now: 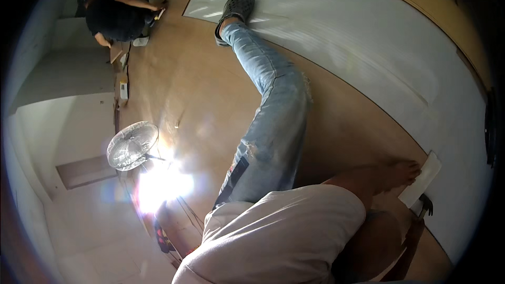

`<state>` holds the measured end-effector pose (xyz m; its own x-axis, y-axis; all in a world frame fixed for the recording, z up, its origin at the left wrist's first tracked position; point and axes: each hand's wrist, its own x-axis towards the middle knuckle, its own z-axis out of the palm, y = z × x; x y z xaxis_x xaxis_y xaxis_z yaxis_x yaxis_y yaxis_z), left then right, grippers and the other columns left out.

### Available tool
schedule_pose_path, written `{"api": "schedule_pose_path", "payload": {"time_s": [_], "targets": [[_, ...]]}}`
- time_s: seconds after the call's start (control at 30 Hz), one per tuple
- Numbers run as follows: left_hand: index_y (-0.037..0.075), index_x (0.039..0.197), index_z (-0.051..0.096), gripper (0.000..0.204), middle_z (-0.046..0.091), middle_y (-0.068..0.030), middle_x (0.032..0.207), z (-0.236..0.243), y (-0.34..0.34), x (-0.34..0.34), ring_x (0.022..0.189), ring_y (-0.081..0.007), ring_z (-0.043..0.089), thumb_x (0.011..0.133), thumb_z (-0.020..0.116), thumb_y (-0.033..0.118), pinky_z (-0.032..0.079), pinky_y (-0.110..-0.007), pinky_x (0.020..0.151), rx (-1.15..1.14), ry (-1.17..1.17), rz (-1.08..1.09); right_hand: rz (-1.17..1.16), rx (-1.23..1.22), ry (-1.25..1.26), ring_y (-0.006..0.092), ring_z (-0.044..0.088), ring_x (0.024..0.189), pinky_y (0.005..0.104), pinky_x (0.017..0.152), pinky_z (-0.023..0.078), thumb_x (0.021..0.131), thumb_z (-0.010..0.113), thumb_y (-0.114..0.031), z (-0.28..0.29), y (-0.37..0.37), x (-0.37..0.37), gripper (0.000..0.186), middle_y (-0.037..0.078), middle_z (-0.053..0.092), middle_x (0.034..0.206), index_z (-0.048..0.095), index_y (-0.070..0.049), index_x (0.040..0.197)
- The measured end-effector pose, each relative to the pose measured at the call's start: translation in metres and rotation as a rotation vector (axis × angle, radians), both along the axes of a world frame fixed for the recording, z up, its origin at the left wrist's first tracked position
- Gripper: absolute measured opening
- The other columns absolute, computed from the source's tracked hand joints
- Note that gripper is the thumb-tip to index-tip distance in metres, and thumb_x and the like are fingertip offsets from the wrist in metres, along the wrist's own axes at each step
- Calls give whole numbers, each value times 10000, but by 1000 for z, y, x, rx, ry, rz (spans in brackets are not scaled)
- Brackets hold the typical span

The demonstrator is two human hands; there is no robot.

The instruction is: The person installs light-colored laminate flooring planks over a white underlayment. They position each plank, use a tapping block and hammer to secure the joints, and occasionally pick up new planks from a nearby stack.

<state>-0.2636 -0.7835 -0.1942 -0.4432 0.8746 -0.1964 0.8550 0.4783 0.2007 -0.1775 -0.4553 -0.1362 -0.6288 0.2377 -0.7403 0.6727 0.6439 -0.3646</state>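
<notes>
My left hand rests low on the brown floor at the right, fingers apart and slightly bent, beside a pale rectangular block. Below it, my right hand is closed on the handle of a black-headed hammer, whose head is by the block's lower end. The block lies along the dark edge between brown flooring and white ribbed sheeting. My jeans-clad leg stretches across the floor, ending in a dark clog. My pale sleeve hides part of my arms.
Another person in dark clothing crouches at the upper left, hands near small pieces along the wall. A standing fan is beside a glaring light at lower left, with cables nearby. Stacked tan boards lie at the upper right.
</notes>
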Motion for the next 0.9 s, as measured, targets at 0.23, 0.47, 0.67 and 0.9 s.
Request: {"api": "schedule_pose_path", "payload": {"time_s": [0.23,0.47,0.67,0.9], "targets": [[154,1522,408,1084,198,-200,1641,-15,-1,-6,1509,-408,164,669,772,714,86,-572,1247,76,131,22,-245,101,181,106,373,508,295,419,325,969,550,-184,-30,-9,1,149,13,410,646,488,-50,987],[115,1575,293,1249,117,-197,1669,-13,9,-11,1542,-395,40,618,791,743,23,-541,1257,34,80,16,-326,108,222,124,414,495,280,415,374,969,542,-174,-55,42,4,259,25,451,684,536,11,1150],[128,1576,296,1226,103,-190,1673,-24,7,-1,1542,-393,43,634,775,751,31,-537,1253,-14,59,46,-40,69,-64,125,406,582,275,486,402,952,471,-83,6,-15,-25,196,29,460,738,524,28,1105],[132,1566,325,1197,142,-191,1662,-10,1,-10,1534,-396,85,637,787,728,45,-529,1253,-18,35,2,-175,98,31,114,365,478,299,398,340,973,521,-194,-34,10,-21,145,10,433,672,508,-52,996]]}}
